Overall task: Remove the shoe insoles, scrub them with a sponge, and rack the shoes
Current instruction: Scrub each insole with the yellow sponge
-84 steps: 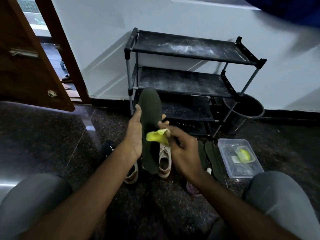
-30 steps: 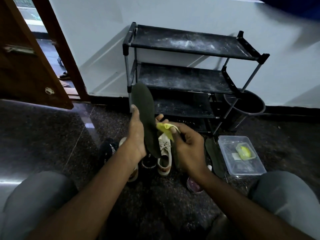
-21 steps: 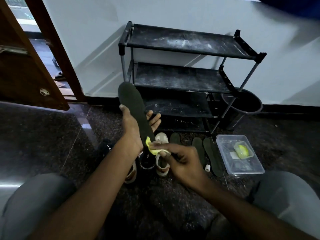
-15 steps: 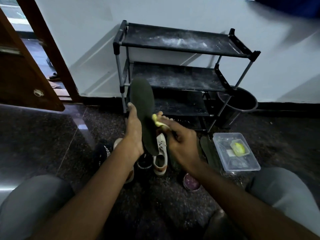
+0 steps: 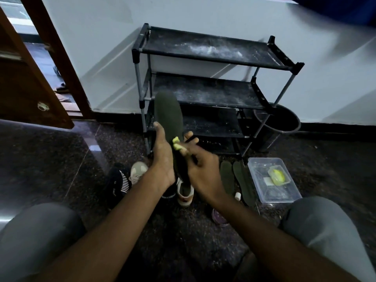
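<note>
At frame centre my left hand [image 5: 162, 157] grips the upright insole [image 5: 169, 119]; my right hand [image 5: 203, 171] pinches the yellow sponge [image 5: 176, 143] against it between its fingers. Lower right, a clear tub [image 5: 282, 192] on the floor holds another yellow piece [image 5: 277, 176].

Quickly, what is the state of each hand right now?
Left hand: holds the dark green insole upright.
Right hand: pinches the small yellow sponge against that insole.

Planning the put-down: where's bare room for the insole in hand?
Free: top shelf and middle shelf of the rack, both bare but dusty. Also the floor left of the black shoe, toward the door. Crowded: the strip before the rack, with shoes, two floor insoles and the clear box side by side.
</note>
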